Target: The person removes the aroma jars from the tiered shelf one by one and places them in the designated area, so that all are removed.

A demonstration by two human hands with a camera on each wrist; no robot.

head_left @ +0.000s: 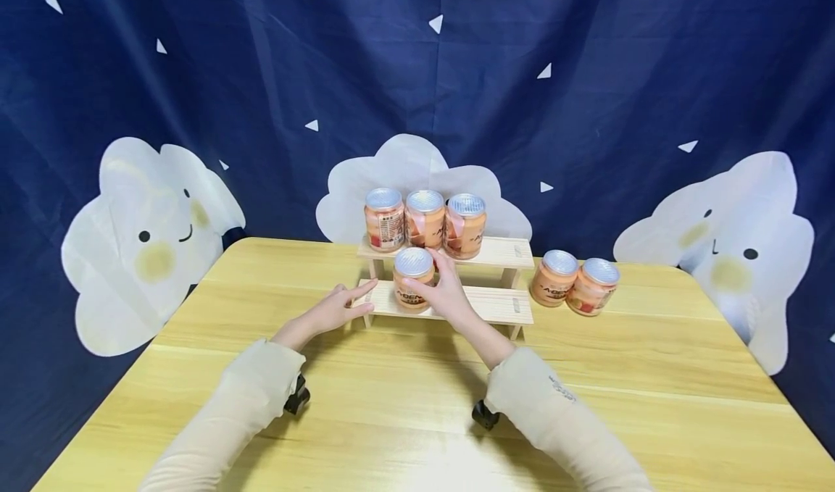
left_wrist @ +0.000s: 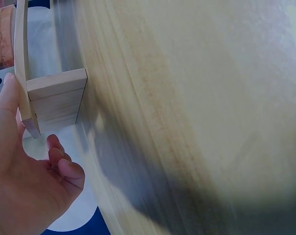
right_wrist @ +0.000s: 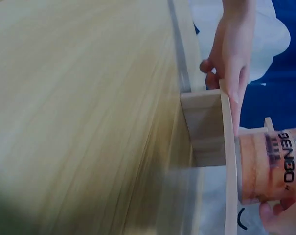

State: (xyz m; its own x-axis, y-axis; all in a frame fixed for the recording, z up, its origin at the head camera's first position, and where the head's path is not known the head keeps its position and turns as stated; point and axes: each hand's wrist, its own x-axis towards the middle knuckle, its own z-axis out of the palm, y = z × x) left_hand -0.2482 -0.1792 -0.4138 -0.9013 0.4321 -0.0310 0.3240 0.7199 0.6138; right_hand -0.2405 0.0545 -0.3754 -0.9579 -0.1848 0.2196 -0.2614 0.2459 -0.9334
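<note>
Held can: centre of the frame, upright at the wooden lower shelf, its base seemingly resting there.
Right grip: pinching that can, thumb in front and fingers behind, probably to keep it upright and steer its position.
Left grip: fingers spread, touching the lower shelf's left end, perhaps to steady it.
Three cans: side by side on the upper shelf, lids up, likely for neat display.
Two cans: right of centre on the surface, close together beside the shelves.
</note>
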